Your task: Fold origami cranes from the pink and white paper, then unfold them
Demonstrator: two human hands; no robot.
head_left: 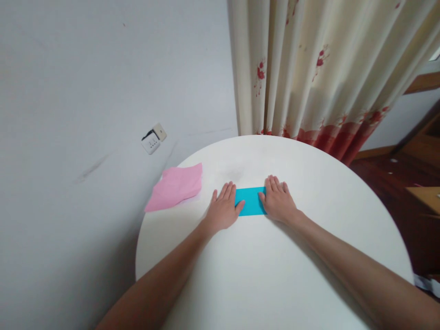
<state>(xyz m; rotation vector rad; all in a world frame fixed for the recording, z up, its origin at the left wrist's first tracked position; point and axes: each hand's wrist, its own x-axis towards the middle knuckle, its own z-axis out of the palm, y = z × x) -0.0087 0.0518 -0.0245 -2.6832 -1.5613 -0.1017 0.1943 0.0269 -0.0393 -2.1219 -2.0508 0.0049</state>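
Note:
A blue sheet of paper [251, 201] lies flat on the round white table [275, 266]. Over its left end rests my left hand [224, 207], palm down, fingers stretched out and the thumb on the blue surface. My right hand [277, 200] lies palm down on the opposite end, its fingers pointing away from me and its thumb toward the middle. Both hands cover the ends of the sheet, so its full length is hidden. Neither hand grips anything.
Pink paper [177, 185], with a white sheet partly showing under it, lies at the table's left edge. Behind are a white wall with a socket [151, 143] and a cream curtain [309, 68] with red flowers. Dark wooden flooring [374, 176] shows at right.

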